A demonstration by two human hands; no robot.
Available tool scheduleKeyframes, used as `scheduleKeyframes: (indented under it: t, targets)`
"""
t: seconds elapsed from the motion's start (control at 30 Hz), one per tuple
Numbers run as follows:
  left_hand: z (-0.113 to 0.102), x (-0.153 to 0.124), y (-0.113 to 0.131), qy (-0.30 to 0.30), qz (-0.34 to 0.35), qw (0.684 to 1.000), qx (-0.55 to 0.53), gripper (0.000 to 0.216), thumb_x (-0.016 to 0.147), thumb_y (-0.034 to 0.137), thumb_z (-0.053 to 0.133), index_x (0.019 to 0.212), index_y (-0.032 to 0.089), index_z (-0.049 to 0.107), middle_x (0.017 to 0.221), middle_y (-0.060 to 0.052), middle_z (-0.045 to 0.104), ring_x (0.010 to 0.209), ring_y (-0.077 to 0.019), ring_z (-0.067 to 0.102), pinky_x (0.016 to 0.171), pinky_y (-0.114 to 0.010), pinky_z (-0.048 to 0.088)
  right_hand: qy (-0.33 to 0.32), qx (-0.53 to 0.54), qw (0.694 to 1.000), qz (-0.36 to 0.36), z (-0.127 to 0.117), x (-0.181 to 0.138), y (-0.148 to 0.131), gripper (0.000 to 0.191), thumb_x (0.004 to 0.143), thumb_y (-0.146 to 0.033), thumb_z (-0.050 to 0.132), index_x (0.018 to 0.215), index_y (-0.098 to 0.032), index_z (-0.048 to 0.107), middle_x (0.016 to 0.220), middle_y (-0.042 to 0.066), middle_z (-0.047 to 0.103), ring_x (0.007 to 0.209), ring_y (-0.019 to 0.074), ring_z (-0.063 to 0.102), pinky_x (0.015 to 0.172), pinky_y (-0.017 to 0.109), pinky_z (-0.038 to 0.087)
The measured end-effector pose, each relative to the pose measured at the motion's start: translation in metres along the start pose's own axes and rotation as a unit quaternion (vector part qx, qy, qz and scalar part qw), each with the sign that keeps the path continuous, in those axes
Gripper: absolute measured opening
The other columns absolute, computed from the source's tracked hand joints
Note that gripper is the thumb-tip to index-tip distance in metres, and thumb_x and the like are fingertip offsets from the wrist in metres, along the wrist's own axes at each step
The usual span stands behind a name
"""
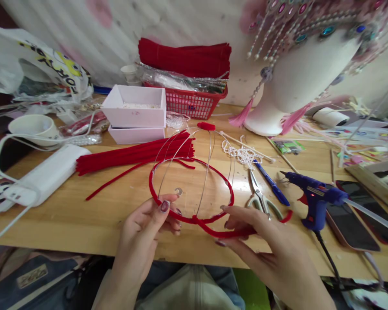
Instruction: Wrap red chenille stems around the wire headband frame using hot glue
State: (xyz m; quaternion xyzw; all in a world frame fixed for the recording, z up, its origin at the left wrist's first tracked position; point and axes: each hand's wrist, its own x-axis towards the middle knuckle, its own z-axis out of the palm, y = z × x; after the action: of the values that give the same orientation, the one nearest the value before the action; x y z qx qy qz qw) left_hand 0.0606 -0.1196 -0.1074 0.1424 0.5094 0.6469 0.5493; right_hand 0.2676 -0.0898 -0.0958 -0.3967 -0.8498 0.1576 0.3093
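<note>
Above the table's front edge is a wire frame [208,172] of thin arched wires, its lower ring [232,193] wrapped in red pipe cleaner. My left hand [148,228] pinches the ring at its near left side. A loose red pipe cleaner [218,234] leaves the ring at the near middle and runs into my right hand [255,237], whose fingers close around it. Its tip sticks out beyond that hand. A small red wrapped bundle [206,126] tops the wires. Behind the ring lie a bunch of red pipe cleaners [132,156] and one single red pipe cleaner [113,181].
Scissors [260,196], a blue marker [273,183], pearl strings [241,153] and a blue glue gun [317,193] lie rightward, near phones [352,226]. White boxes [134,105], a red basket [194,103] and a white mannequin head [297,82] stand behind. A power bank [51,176] lies left.
</note>
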Motion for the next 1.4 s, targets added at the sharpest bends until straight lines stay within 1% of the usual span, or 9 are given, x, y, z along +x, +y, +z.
scheduleKeyframes:
  t: [0.1,0.23,0.4,0.53,0.8,1.03,1.2,1.3,1.4]
  targets:
    - [-0.001,0.000,-0.001,-0.010,-0.004,1.000,0.008,0.029,0.067,0.036,0.093,0.082,0.015,0.080,0.064,0.000,0.071,0.051,-0.0090,0.062,0.050,-0.017,0.054,-0.024,0.003,1.000,-0.017,0.006,0.002,-0.008,0.032,0.097,-0.041,0.066,0.122,-0.023,0.060,0.084,0.000,0.075,0.070,0.0141,0.073,0.057,0.020,0.055]
    - [0.000,-0.001,-0.002,-0.010,-0.008,1.000,0.008,0.032,0.065,0.039,0.093,0.081,0.015,0.079,0.063,0.000,0.070,0.050,-0.0084,0.062,0.050,-0.017,0.053,-0.005,0.006,0.997,-0.082,0.010,0.008,-0.014,0.014,0.099,-0.017,0.060,0.112,-0.019,0.065,0.093,0.005,0.076,0.072,0.0141,0.072,0.060,0.023,0.053]
    - [-0.002,0.001,-0.006,0.000,-0.008,1.000,-0.016,0.032,0.062,0.038,0.095,0.079,0.015,0.080,0.068,0.000,0.072,0.051,-0.0069,0.062,0.049,-0.015,0.054,0.013,0.020,0.994,-0.108,0.007,0.013,-0.013,0.025,0.093,0.001,0.056,0.105,-0.015,0.071,0.089,0.005,0.074,0.072,0.0118,0.069,0.062,0.020,0.052]
    - [-0.008,0.005,-0.009,-0.020,-0.017,0.999,-0.027,0.032,0.060,0.037,0.097,0.078,0.016,0.080,0.071,0.000,0.073,0.052,-0.0060,0.064,0.051,-0.014,0.055,0.005,0.028,0.993,-0.111,0.007,0.016,-0.009,0.024,0.094,0.000,0.055,0.104,-0.015,0.072,0.089,0.006,0.074,0.070,0.0127,0.069,0.059,0.021,0.052]
    - [-0.002,0.002,-0.004,0.002,-0.032,0.999,-0.039,0.032,0.062,0.034,0.096,0.075,0.014,0.076,0.068,0.002,0.071,0.051,-0.0053,0.063,0.051,-0.013,0.055,0.005,0.030,0.992,-0.125,0.007,0.018,-0.002,0.030,0.094,0.001,0.052,0.104,-0.017,0.074,0.091,0.007,0.073,0.074,0.0137,0.070,0.059,0.022,0.052]
    - [-0.016,0.011,-0.007,0.004,-0.022,1.000,-0.006,0.047,0.065,0.033,0.094,0.095,0.017,0.061,0.068,0.005,0.070,0.050,-0.0062,0.062,0.049,-0.013,0.053,-0.035,0.065,0.985,-0.156,0.015,0.019,0.009,0.029,0.096,0.000,0.051,0.115,-0.015,0.068,0.105,0.008,0.077,0.085,0.0175,0.071,0.071,0.030,0.056]
    - [-0.023,0.009,-0.014,0.029,0.047,0.997,0.053,0.040,0.077,0.035,0.086,0.089,0.023,0.050,0.073,0.006,0.072,0.055,-0.0095,0.068,0.053,-0.017,0.057,-0.030,0.034,0.984,-0.171,0.018,0.021,0.009,0.020,0.101,-0.009,0.053,0.108,-0.015,0.071,0.100,0.008,0.078,0.080,0.0176,0.068,0.064,0.030,0.052]
    - [-0.020,-0.001,-0.017,0.054,0.124,0.983,0.122,0.030,0.082,0.035,0.081,0.093,0.024,0.056,0.076,0.004,0.076,0.061,-0.0137,0.073,0.058,-0.021,0.061,-0.015,0.020,0.985,-0.168,0.020,0.023,0.006,0.018,0.100,-0.010,0.056,0.099,-0.014,0.074,0.096,0.008,0.079,0.074,0.0155,0.068,0.061,0.028,0.051]
    - [-0.020,-0.013,-0.021,0.053,0.185,0.962,0.193,0.023,0.082,0.023,0.081,0.098,0.026,0.066,0.083,0.003,0.080,0.073,-0.0132,0.076,0.068,-0.018,0.062,-0.014,0.012,0.985,-0.174,0.022,0.026,0.003,0.026,0.103,-0.012,0.052,0.094,-0.014,0.076,0.095,0.008,0.080,0.074,0.0150,0.070,0.060,0.026,0.052]
